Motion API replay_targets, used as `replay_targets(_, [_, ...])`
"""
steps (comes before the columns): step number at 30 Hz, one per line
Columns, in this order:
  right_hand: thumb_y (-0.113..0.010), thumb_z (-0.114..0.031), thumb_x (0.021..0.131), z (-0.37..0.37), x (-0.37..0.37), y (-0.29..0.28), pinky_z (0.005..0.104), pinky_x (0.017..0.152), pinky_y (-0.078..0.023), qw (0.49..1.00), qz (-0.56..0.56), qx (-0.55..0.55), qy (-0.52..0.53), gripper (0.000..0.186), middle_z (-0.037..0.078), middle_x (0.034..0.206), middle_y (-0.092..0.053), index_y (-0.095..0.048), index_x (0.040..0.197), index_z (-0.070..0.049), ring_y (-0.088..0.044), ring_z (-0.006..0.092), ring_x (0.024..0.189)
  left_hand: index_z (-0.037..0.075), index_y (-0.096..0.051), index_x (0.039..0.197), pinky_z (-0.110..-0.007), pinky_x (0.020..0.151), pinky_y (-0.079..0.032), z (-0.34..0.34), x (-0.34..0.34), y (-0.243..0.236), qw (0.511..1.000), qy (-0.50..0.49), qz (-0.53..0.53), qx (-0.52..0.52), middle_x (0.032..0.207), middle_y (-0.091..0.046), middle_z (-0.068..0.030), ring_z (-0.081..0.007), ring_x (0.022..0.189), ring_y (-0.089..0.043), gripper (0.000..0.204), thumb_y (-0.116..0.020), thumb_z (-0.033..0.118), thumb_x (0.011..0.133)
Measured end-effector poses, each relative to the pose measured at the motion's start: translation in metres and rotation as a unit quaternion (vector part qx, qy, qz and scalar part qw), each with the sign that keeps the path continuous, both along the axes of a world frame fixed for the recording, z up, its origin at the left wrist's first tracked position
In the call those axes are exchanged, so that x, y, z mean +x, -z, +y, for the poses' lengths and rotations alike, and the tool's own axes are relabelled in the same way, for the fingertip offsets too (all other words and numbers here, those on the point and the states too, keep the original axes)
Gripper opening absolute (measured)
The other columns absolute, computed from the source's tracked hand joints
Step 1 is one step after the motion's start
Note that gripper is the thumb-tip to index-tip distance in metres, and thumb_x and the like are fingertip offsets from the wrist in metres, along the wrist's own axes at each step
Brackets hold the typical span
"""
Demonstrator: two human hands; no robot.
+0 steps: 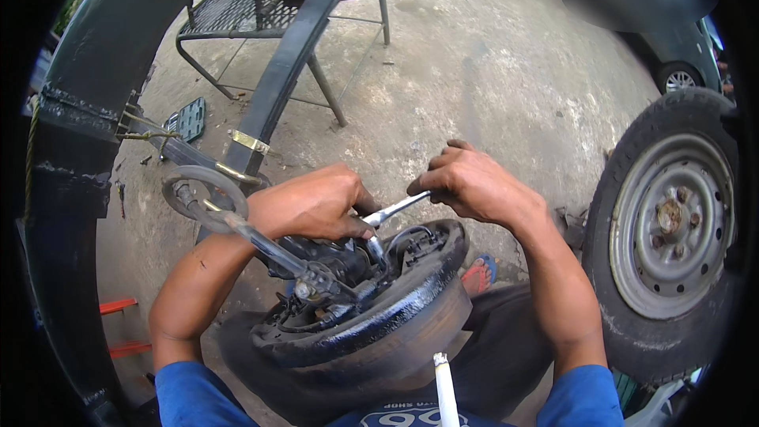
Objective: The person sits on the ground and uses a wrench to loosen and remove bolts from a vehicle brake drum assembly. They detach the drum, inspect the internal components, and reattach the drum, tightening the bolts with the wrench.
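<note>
A silver ratchet wrench [399,209] lies across the back of a black-coated brake drum assembly [371,328]. My right hand [478,186] closes its fingers on the far end of the handle. At the wrench's head, my left hand [328,202] is closed, thumb and fingers around it. Below that head a shiny metal piece [375,251] runs down among the brake parts; what it sits on is hidden. A grey hose [277,251] loops past my left forearm and down to a fitting on the assembly. The drum stands between my knees.
A wheel with a tyre [672,221] stands upright at my right. Leaf springs [288,71] and a dark frame beam [71,158] rise at my left. Farther off are a metal mesh chair [237,8], a green tool tray [187,120] and a parked car [684,71]. A cigarette [445,391] juts in below.
</note>
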State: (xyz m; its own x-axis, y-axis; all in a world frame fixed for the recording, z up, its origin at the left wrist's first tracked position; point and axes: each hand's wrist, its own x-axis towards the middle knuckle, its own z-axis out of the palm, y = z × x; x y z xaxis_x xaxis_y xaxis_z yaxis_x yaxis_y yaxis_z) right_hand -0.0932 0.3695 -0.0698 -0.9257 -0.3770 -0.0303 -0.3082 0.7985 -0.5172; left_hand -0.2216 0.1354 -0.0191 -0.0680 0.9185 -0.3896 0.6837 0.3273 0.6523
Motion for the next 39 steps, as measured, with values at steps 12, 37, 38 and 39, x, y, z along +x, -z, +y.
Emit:
replay_targets(12, [-0.071, -0.030, 0.091, -0.010, 0.004, 0.114, 0.0398, 0.080, -0.052, 0.943, -0.141, -0.297, 0.049, 0.031, 0.013, 0.097, -0.075, -0.072, 0.113, -0.008, -0.069, 0.0267, 0.090, -0.009, -0.067, 0.101, -0.045, 0.081, -0.051, 0.029, 0.068, -0.016, 0.979, -0.034, 0.202, 0.006, 0.095, -0.067, -0.0320, -0.0460, 0.092, -0.067, 0.028, -0.064, 0.015, 0.087])
replay_targets(37, [-0.072, -0.024, 0.092, -0.028, 0.056, 0.098, 0.0320, 0.084, -0.059, 0.633, 0.005, -0.682, 0.366, 0.038, 0.016, 0.104, -0.069, -0.063, 0.121, 0.000, -0.067, 0.0178, 0.090, -0.008, -0.063, 0.117, -0.039, 0.092, -0.051, 0.011, 0.094, -0.040, 0.996, -0.077, 0.052, -0.002, 0.111, -0.067, -0.0231, -0.0365, 0.103, -0.065, 0.035, -0.064, 0.013, 0.089])
replay_targets(38, [-0.067, -0.023, 0.096, -0.039, 0.057, 0.117, 0.0336, 0.086, -0.061, 0.628, -0.005, -0.680, 0.378, 0.043, 0.018, 0.114, -0.066, -0.056, 0.128, 0.003, -0.067, 0.0200, 0.089, -0.008, -0.063, 0.118, -0.039, 0.093, -0.051, 0.012, 0.094, -0.039, 0.996, -0.075, 0.054, -0.002, 0.111, -0.067, -0.0230, -0.0364, 0.103, -0.065, 0.035, -0.064, 0.013, 0.090])
replay_targets(39, [-0.064, -0.022, 0.099, -0.053, 0.062, 0.133, 0.0360, 0.083, -0.061, 0.615, -0.005, -0.672, 0.412, 0.048, 0.020, 0.114, -0.065, -0.050, 0.135, 0.006, -0.067, 0.0220, 0.090, -0.008, -0.063, 0.118, -0.039, 0.093, -0.051, 0.009, 0.096, -0.039, 0.996, -0.077, 0.054, -0.002, 0.111, -0.067, -0.0229, -0.0362, 0.103, -0.065, 0.035, -0.064, 0.013, 0.090])
